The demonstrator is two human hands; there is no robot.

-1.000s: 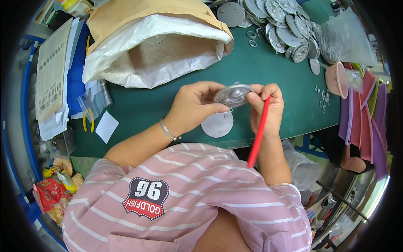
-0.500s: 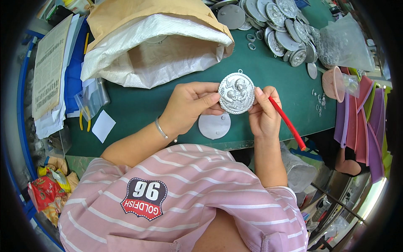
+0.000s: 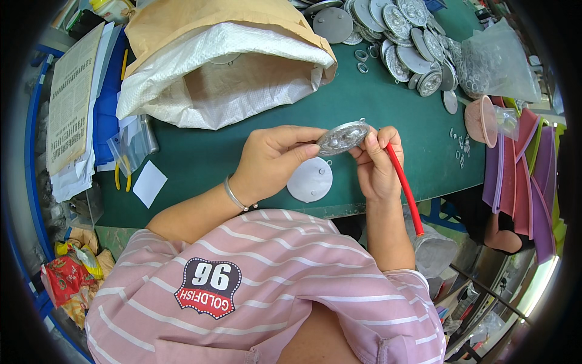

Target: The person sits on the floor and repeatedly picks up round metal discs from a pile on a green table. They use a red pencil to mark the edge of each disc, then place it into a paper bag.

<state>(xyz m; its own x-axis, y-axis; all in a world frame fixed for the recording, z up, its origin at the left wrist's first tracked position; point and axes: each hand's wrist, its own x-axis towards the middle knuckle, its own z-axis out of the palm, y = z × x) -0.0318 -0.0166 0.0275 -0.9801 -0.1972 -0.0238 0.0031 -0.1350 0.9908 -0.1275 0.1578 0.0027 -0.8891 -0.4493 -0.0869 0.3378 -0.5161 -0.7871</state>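
Between both hands a round silver-coloured metal medallion [image 3: 343, 138] with raised relief and a small hanging loop is held above the table, tilted. My left hand [image 3: 276, 155], with a bangle at the wrist, pinches its left rim between thumb and fingers. The right rim is gripped by the thumb and fingers of my right hand [image 3: 381, 164]. A red handle of some pen-like tool [image 3: 405, 191] also rests in that hand, sloping down to the right; its tip is hidden. Below the medallion a flat grey disc [image 3: 310, 180] with small studs lies on the green table.
A paper-and-white woven sack [image 3: 224, 97] gapes open at the back. Many medallions [image 3: 415, 42] are heaped at the far right, beside a clear plastic bag [image 3: 500, 64], a pink basket [image 3: 480, 121] and scattered small rings [image 3: 459, 148]. Papers [image 3: 76, 103] stand at the left.
The medallion has tipped from facing me nearly flat-on to a steep slant. The red tool's lower end has swung left and down. The grey disc has not moved.
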